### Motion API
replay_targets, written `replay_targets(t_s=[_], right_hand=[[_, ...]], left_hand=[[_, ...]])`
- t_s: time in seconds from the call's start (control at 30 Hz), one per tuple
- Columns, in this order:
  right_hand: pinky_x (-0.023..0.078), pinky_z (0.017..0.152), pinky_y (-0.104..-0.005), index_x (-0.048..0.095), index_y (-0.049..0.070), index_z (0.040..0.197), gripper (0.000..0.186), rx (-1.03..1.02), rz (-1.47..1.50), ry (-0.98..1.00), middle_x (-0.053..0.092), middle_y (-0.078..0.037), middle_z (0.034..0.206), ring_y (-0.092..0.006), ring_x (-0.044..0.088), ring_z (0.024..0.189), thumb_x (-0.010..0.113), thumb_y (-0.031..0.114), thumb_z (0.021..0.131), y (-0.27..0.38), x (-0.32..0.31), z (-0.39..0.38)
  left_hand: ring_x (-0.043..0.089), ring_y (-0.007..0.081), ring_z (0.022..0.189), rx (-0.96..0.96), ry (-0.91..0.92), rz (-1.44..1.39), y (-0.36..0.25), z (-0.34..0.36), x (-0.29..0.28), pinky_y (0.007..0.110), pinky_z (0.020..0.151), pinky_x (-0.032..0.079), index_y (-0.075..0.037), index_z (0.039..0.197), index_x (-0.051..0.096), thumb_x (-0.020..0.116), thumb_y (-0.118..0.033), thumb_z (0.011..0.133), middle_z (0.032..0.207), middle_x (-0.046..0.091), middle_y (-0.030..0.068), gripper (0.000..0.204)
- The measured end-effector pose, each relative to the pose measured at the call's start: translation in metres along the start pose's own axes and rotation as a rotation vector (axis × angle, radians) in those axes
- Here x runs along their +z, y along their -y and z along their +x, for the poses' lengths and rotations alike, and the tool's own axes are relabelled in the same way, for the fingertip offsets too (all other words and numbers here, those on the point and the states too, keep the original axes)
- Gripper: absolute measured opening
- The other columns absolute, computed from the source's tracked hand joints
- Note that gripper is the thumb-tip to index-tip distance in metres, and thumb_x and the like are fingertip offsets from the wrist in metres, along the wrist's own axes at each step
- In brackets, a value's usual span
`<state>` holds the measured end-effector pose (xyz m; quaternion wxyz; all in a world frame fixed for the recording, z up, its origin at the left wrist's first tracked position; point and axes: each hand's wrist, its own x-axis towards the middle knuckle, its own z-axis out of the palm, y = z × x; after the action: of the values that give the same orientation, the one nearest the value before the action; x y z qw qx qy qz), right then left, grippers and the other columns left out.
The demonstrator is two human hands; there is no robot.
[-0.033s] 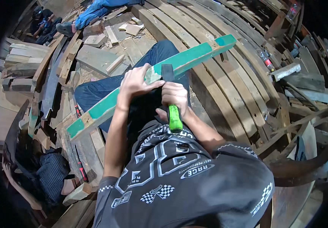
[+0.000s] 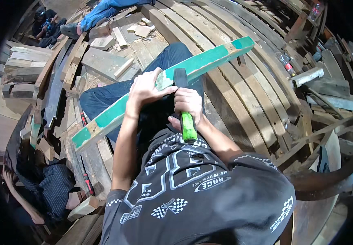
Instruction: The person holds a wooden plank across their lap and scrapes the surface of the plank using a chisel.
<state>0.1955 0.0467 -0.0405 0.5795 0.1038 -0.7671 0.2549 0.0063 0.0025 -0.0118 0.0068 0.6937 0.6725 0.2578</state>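
Note:
A long wooden beam [image 2: 203, 58] with patchy green paint lies slantwise over my bent legs, its right end farther away. My left hand [image 2: 145, 90] grips it near the middle, the thumb stretched toward the tool. My right hand [image 2: 188, 104] is wrapped round a hand tool [image 2: 189, 127] with a bright green and black handle. The tool's dark, blocky head rests at the beam's near edge, just right of my left hand. The handle's butt points toward my shirt. The head's working edge is hidden, so its exact kind cannot be told.
Curved timber planks [image 2: 242, 87] run along the right. A red and black screwdriver [image 2: 87, 182] lies at the left. Wood offcuts [image 2: 103, 43] litter the floor ahead. One person [image 2: 56, 185] is at the lower left, another [image 2: 45, 26] sits far left; blue-trousered legs [image 2: 103, 14] stretch across the top.
My hands, the tool and the beam keep almost the same place. The arm of the person at the lower left has shifted slightly.

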Motion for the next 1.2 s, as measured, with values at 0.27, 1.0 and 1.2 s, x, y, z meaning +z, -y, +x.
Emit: replay_targets(t_s=[0.27,1.0,1.2], right_hand=[[0.041,0.055,-0.0386,0.046,0.010,0.059,0.034,-0.013,-0.079,0.064,0.045,-0.006,0.060,-0.0284,0.048,0.053,0.080,0.018,0.056,-0.012,0.000,0.004],[0.046,0.059,-0.0415,0.047,0.010,0.058,0.033,0.034,-0.045,0.069,0.044,-0.006,0.058,-0.0309,0.050,0.055,0.079,0.019,0.055,0.002,0.000,-0.001],[0.046,0.061,-0.0409,0.047,0.009,0.058,0.034,0.061,-0.065,0.090,0.045,-0.007,0.059,-0.0327,0.051,0.058,0.079,0.021,0.057,-0.009,0.001,0.005]], left_hand=[[0.069,0.0444,0.087,-0.067,0.041,-0.031,0.010,0.003,0.006,0.051,0.076,0.055,-0.002,0.099,0.066,0.073,-0.069,0.078,0.089,0.071,0.0249,0.070],[0.070,0.0431,0.089,-0.036,0.081,-0.039,0.007,0.005,-0.003,0.050,0.078,0.055,-0.003,0.106,0.066,0.076,-0.074,0.071,0.090,0.072,0.0255,0.080],[0.070,0.0452,0.085,-0.077,0.051,0.026,0.005,0.003,0.000,0.052,0.077,0.054,-0.004,0.102,0.066,0.074,-0.067,0.078,0.085,0.072,0.0247,0.068]])
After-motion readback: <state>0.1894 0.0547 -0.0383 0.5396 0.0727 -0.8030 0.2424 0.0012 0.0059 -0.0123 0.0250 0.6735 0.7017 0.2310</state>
